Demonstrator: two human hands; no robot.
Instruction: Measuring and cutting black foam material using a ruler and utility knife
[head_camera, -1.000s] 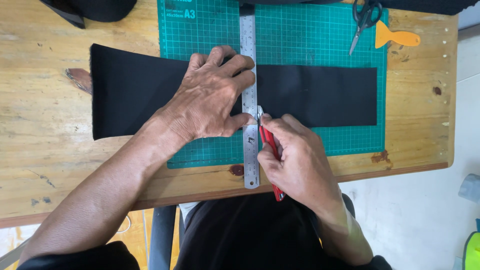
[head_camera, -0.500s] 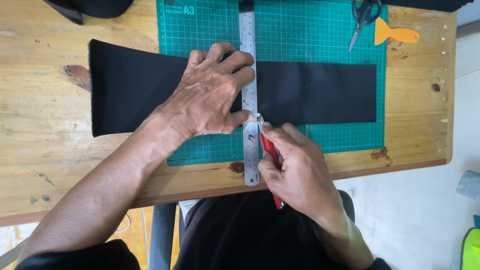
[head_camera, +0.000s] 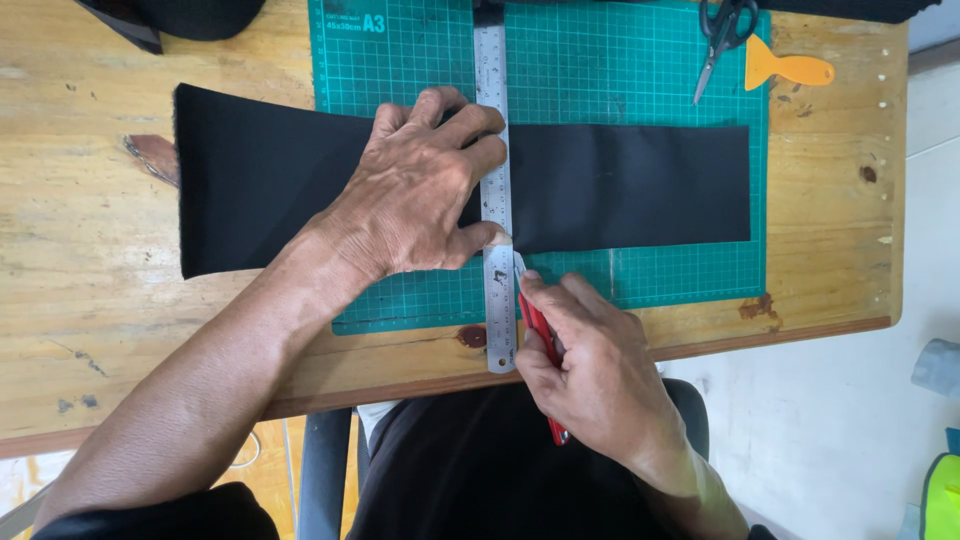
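A long black fabric strip lies across a green cutting mat on a wooden table. A steel ruler runs across the strip from far to near. My left hand presses flat on the fabric and the ruler's left edge, fingers spread. My right hand grips a red utility knife, its blade tip against the ruler's right edge at the strip's near edge.
Black-handled scissors and an orange plastic scraper lie at the mat's far right corner. Dark cloth sits at the far left. The table's near edge runs just behind my right hand.
The view shifted slightly. My right hand and the knife have stayed at the strip's near edge; the left hand holds the ruler as before.
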